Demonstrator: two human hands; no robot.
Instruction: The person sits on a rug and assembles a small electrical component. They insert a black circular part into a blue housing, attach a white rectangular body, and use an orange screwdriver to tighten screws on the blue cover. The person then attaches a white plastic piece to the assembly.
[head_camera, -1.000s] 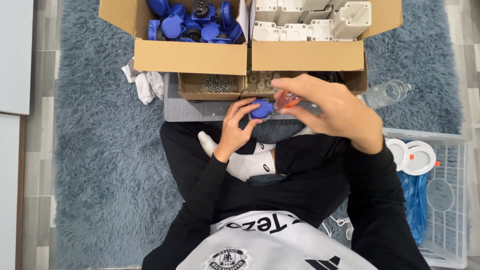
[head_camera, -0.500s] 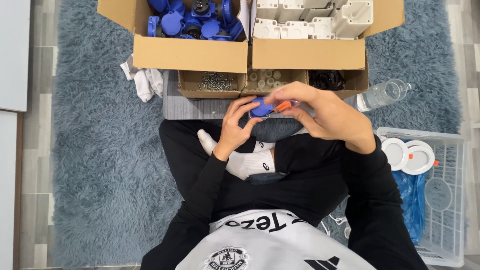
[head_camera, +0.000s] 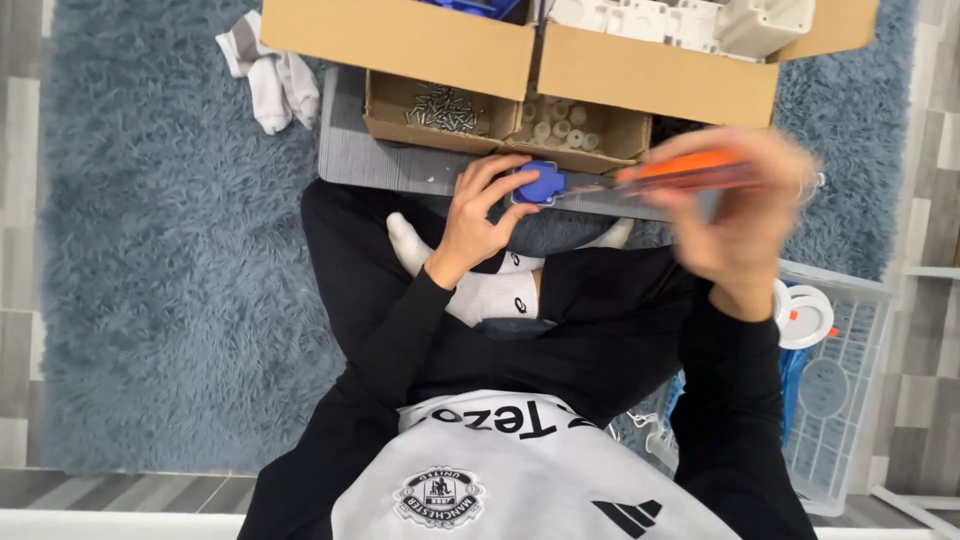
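1. Head view: a shaggy blue-grey rug (head_camera: 170, 300) covers the floor, and a grey board (head_camera: 400, 160) lies at its far edge in front of the seated person's crossed legs.
2. The left hand (head_camera: 478, 215) pinches one blue plastic part (head_camera: 538, 185) just above the board's near edge, likely to steady it.
3. The right hand (head_camera: 745, 205), blurred, is closed around one orange-handled screwdriver (head_camera: 690, 172), its tip meeting the part.
4. Two large cardboard boxes (head_camera: 640, 75) stand behind; one low tray (head_camera: 505, 125) holds screws (head_camera: 445, 108), within reach.
5. One white wire basket (head_camera: 850, 400) sits at the right.
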